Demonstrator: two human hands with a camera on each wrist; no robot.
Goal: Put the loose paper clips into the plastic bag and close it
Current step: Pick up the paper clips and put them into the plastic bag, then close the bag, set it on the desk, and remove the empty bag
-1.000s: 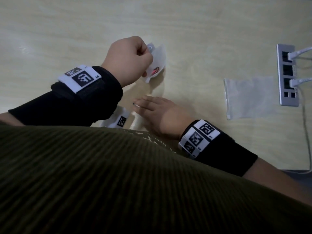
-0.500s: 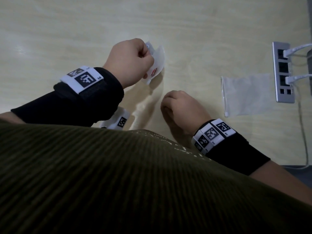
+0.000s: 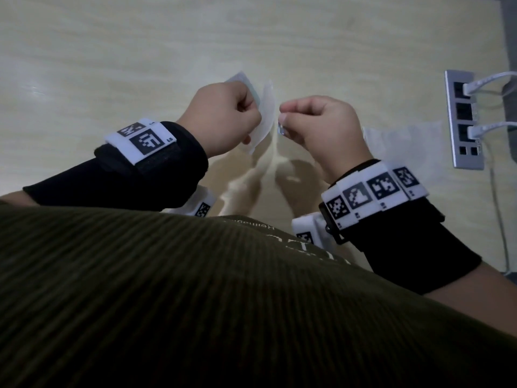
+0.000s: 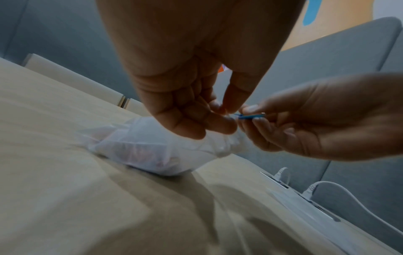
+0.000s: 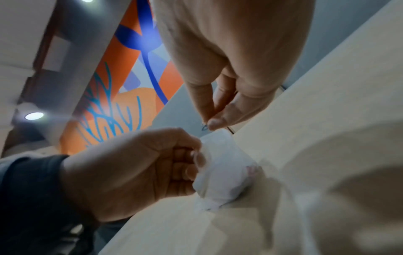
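My left hand (image 3: pixel 226 116) (image 4: pixel 218 112) (image 5: pixel 191 163) pinches the mouth of a small translucent plastic bag (image 3: pixel 264 119) (image 4: pixel 148 148) (image 5: pixel 222 169), held a little above the pale wooden table (image 3: pixel 140 51). Something reddish shows faintly inside the bag. My right hand (image 3: pixel 313 119) (image 4: pixel 250 113) (image 5: pixel 212 120) pinches a blue paper clip (image 4: pixel 250 116) (image 3: pixel 281 131) (image 5: pixel 204 127) between thumb and fingertips, right beside the bag's mouth. Only the clip's tip shows in the right wrist view.
A second flat clear plastic bag (image 3: pixel 402 141) lies on the table to the right. Beyond it a grey socket strip (image 3: pixel 464 121) is set into the tabletop, with two white plugs and cables (image 3: pixel 492 85). My dark green top fills the lower head view.
My right hand left the table near my body, curled up and rose to the bag's mouth with a clip pinched in it. The left hand kept holding the bag.
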